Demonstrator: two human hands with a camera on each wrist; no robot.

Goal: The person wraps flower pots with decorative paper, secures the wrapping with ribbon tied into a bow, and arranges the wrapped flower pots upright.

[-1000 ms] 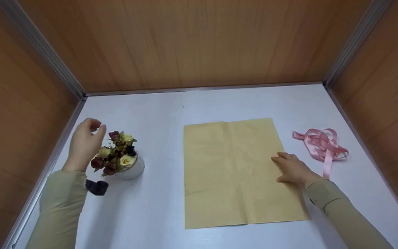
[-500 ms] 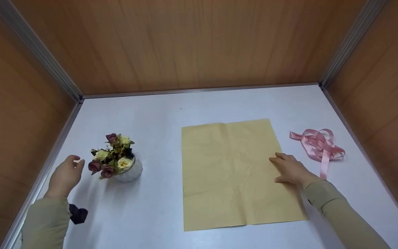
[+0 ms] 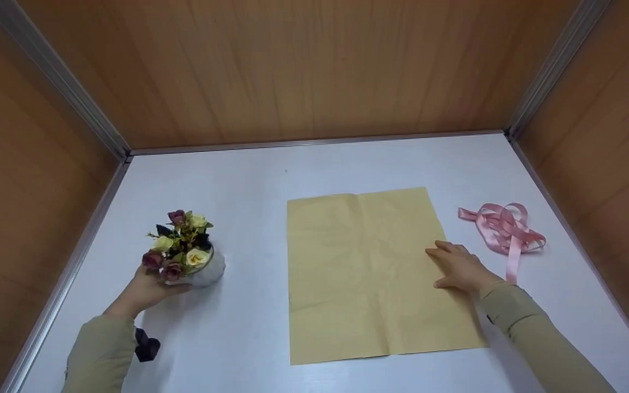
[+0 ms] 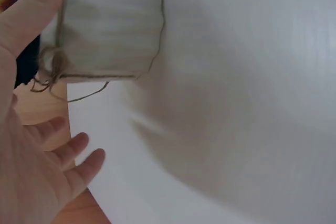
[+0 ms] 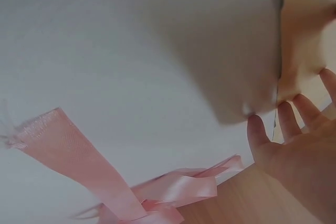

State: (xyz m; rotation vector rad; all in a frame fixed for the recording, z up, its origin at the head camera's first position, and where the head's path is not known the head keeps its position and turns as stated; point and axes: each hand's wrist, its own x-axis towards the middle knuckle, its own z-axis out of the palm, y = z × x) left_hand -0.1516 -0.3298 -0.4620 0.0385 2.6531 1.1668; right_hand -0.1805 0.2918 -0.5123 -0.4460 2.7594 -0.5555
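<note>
On the left stands a small pot (image 3: 212, 271) wrapped in pale cloth and holding artificial roses (image 3: 197, 257), maroon and cream. My left hand (image 3: 145, 290) is at its near left side, thumb along the front of the pot. In the left wrist view the thumb overlaps the pot's rim, while the other fingers (image 4: 79, 148) spread apart from it; thin twine (image 4: 55, 69) is tied around the cloth. My right hand (image 3: 461, 267) rests with spread fingers on the right edge of a creased sheet of brown paper (image 3: 347, 273). Its fingertips touch table and paper in the right wrist view.
A loose heap of pink satin ribbon (image 3: 511, 232) lies to the right of the paper, one end trailing toward the right wrist. Wooden panels (image 3: 314, 71) with metal edging enclose the white table (image 3: 254, 180) at the back and both sides.
My left hand first drew back leftward from above the roses, then came in low to the pot's side. The right hand, paper and ribbon have stayed in place.
</note>
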